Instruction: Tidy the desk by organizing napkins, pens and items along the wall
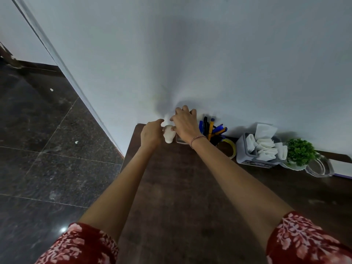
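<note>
Just above frame centre, by the wall (209,54), the small white object (168,135) lay between the hands, long axis running down-frame; left hand (151,134) curled beside it, grip indeterminable, right hand (185,125) spread open, thumb touching.

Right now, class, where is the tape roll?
In the head view, the tape roll lies on the desk right of centre, between the pen cup and the grey napkin holder, near the wall.

The small white object (168,135) between the grips is too blurred to identify; the right hand (185,123) hides most of the clear container (180,141) beneath it.
</note>
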